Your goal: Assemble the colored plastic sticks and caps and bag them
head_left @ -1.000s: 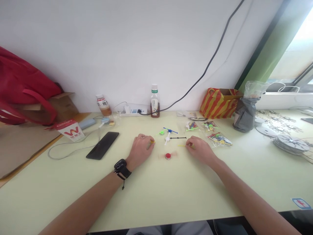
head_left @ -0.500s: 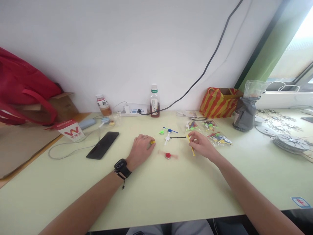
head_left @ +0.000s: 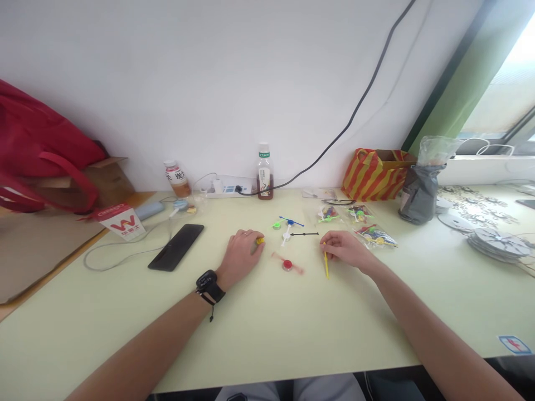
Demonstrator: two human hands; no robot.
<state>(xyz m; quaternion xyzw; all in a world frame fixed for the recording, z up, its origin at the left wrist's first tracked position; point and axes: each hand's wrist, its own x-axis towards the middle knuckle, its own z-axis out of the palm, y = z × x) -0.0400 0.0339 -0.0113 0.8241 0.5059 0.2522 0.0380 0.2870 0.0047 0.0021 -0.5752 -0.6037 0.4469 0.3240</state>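
Observation:
My left hand rests on the table with its fingers closed on a small yellow round piece, mostly hidden by the fingertips. In my right hand a thin yellow arrow-like stick is pinched, its lower end pointing toward me. Between the hands lies a red spinner with its arms blurred. Behind it are a white spinner, a black arrow reaching right from it, a blue spinner and a small green round piece.
Several clear bags of coloured pieces lie beyond my right hand. A black phone is at the left. A bottle and a power strip stand by the wall. Stacked grey discs are at far right.
The yellow stick in my right hand has turned and come slightly nearer to me, clear of the black arrow's tip. The red spinner's blurred arms show a different angle. My left hand has barely moved.

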